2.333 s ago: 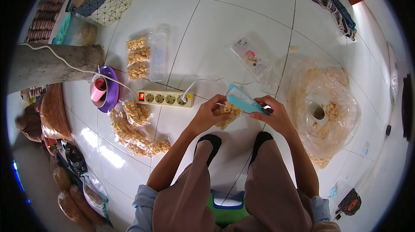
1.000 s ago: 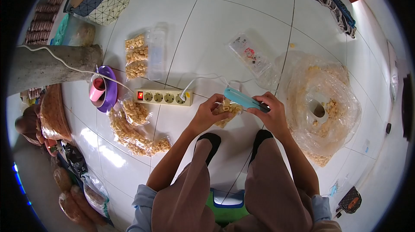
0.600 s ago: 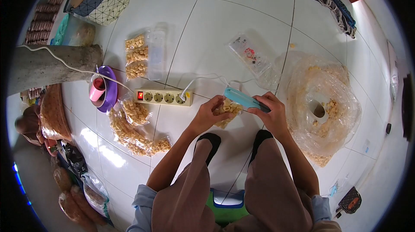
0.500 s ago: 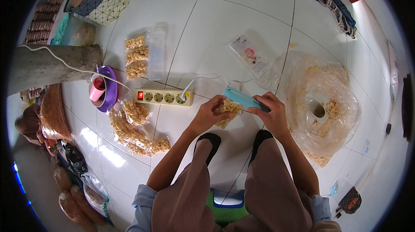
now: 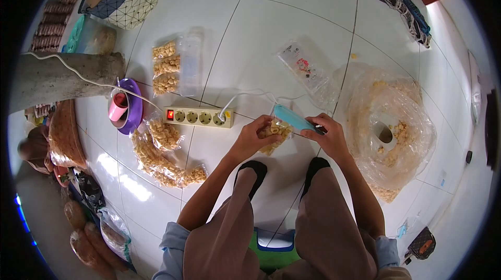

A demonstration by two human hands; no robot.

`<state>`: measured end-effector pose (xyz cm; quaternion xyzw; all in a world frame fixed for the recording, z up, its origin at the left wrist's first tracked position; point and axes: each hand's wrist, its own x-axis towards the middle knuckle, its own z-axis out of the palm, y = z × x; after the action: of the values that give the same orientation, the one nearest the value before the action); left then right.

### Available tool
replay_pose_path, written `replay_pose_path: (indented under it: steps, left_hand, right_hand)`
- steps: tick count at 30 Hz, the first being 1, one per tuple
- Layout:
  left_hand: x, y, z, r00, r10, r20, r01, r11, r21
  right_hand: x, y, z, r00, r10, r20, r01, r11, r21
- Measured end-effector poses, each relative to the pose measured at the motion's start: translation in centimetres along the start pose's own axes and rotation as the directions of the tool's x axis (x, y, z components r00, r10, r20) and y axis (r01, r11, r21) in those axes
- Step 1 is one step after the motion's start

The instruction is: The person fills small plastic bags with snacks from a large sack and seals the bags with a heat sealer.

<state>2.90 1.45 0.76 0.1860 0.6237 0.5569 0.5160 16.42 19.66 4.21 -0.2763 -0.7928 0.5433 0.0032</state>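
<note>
Between my knees and the power strip, my left hand (image 5: 252, 135) pinches a small clear bag of ring-shaped snacks (image 5: 275, 135) by its left side. My right hand (image 5: 330, 135) is closed around the rear end of a teal handheld bag sealer (image 5: 292, 118). The sealer lies slanted across the top of the bag, its front end near my left fingertips. I cannot tell whether its jaws are pressed together on the plastic. A white cord runs from the sealer's area to a power strip (image 5: 198, 117) with its red switch lit.
Filled snack bags lie at left (image 5: 166, 168) and in a row farther up (image 5: 166, 68). A large open plastic sack of snacks (image 5: 360, 118) with a white cup (image 5: 383, 133) stands at right. Flat printed bags (image 5: 302, 66) lie ahead. A purple basin (image 5: 134, 108) sits beside a pillar (image 5: 73, 79).
The sealer has shifted slightly right and its angle has changed a little over the bag. Both hands keep their holds, with the bag almost in the same place.
</note>
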Motion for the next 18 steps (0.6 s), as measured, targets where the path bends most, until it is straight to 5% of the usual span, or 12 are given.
replay_pose_path:
  steps: [9,18]
  left_hand:
    - [0.2,-0.6,-0.4,0.999,-0.048,0.018,0.048,0.999,-0.015]
    - [0.0,0.4,-0.4,0.979,-0.197,0.047,0.203,0.958,-0.205]
  right_hand:
    - [0.5,1.5,-0.6,0.988,0.15,0.031,-0.153,0.972,0.177]
    - [2.0,4.3,-0.5,0.944,0.226,-0.241,-0.199,0.971,0.131]
